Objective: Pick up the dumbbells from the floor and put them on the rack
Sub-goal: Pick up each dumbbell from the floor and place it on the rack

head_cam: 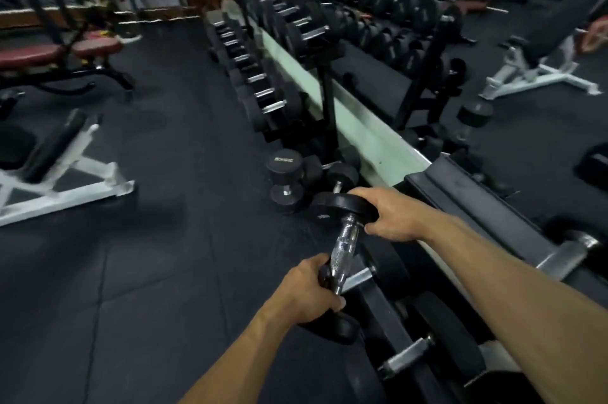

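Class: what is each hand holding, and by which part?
Both hold one dumbbell. The left hand grips the near end of its chrome handle; the right hand holds the far head.

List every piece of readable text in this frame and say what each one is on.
"EXGE", as best it reads, on the top end of the upright dumbbell standing on the floor.
A small pale marking on the head of the held dumbbell, near the right hand: too blurred to read.
Racked dumbbells: no legible text.
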A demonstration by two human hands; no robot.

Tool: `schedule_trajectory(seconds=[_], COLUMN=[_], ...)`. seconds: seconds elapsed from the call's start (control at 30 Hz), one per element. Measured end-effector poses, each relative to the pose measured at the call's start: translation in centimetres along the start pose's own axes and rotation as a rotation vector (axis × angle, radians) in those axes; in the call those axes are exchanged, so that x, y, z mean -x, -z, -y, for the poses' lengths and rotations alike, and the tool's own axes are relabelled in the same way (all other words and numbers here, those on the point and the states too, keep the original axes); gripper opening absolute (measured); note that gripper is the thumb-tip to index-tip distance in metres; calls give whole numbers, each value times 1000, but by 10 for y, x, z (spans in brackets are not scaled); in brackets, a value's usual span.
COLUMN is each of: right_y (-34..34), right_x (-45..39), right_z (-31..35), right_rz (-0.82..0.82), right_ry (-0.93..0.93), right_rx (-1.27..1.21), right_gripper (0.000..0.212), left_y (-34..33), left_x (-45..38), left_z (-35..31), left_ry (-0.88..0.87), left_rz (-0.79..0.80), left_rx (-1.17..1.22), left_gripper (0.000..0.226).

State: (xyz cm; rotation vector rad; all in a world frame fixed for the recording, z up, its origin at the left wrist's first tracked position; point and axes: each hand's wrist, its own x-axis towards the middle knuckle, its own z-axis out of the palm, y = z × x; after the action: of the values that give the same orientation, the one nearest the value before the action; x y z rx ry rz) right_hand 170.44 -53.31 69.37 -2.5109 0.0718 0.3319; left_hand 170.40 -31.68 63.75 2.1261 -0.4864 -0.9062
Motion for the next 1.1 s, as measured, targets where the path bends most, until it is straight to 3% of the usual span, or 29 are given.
schedule_trajectory(seconds=[0.23, 0.57, 0.83, 0.9, 1.0, 1.1], right_y=[40, 128, 183, 176, 164, 162], right_x=[-15, -2, -14, -22, -24, -21], right_z=[-66, -160, -218, -235, -252, -257], right_rz=[-171, -154, -203, -142, -108, -141], right_ry=[-142, -255, -381, -450, -526, -503], right_rx=[2, 76, 69, 76, -6, -66], right_gripper=[61, 45, 56, 54, 49, 58], left_y=[-4, -67, -71, -79, -96, -107], left_x=[-92, -176, -248, -256, -254, -243], left_z=[-42, -135, -204, -200, -182, -167], left_ry=[-104, -148, -206, -195, -175, -201], left_rz=[140, 193, 166, 117, -135, -271], left_rx=[-50, -15, -289, -353, -254, -108], left_gripper=[51, 62, 61, 54, 40, 58])
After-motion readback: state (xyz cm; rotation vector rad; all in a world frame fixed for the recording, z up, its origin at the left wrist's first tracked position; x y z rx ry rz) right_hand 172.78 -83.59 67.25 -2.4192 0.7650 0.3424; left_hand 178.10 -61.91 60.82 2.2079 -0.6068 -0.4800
